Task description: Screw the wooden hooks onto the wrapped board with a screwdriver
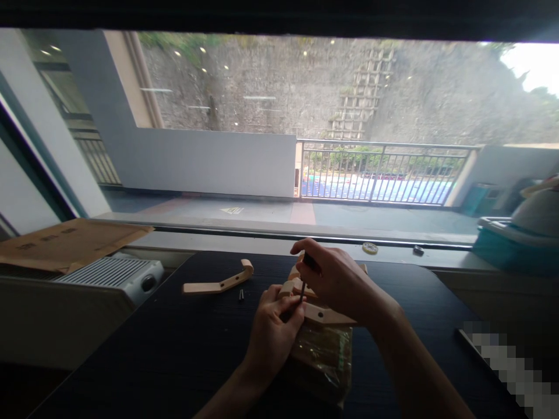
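My right hand (338, 276) is closed round the dark handle of a screwdriver (303, 291), whose thin shaft points straight down. At its tip, the thumb and fingers of my left hand (277, 320) are pinched against a pale wooden piece (325, 315) with a dark hole in it. Whether a screw sits between those fingers is hidden. More wooden parts lie just behind, partly covered by my hands. Beneath them is a block wrapped in shiny clear plastic (325, 355). A loose bent wooden piece (218, 287) with a curled end lies to the left, near two small metal screws (241, 295).
The dark table (174, 349) reaches to a window sill (437, 253) with a tape roll (370, 248) and a small dark object (418, 250). Brown cardboard (74, 241) rests over a white radiator (113, 276) at left. A teal bin (498, 244) stands at right.
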Demonstrator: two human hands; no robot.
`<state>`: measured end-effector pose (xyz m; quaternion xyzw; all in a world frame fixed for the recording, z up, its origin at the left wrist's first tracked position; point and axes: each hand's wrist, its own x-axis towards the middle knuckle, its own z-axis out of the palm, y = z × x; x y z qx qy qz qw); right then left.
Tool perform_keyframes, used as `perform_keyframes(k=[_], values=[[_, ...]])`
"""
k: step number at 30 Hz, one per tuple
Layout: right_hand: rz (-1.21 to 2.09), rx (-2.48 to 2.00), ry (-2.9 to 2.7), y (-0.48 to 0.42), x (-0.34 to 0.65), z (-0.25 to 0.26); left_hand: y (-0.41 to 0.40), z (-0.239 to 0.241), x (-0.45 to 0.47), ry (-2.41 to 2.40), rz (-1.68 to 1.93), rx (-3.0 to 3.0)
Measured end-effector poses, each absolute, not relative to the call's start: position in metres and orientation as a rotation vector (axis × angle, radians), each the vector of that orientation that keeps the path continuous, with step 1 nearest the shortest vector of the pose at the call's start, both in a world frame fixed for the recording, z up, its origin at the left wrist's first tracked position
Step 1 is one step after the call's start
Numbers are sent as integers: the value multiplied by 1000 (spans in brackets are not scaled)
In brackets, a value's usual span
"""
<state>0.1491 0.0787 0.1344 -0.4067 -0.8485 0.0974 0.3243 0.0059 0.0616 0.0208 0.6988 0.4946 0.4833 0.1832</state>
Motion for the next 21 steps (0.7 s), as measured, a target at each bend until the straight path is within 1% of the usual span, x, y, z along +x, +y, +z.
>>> perform_keyframes(k=[5, 12, 18, 21], values=[[161, -1078, -2217, 81, 146, 132, 61, 19, 7, 1381, 1378, 1974], [213, -1079, -2228, 79, 145, 132, 61, 20, 8, 1381, 1392, 1969], [53, -1216, -2180, 87, 150, 127, 61, 18, 7, 1390, 1390, 1976], [123, -1201, -2235, 86, 158, 134, 61, 18, 6, 1380, 1375, 1963]])
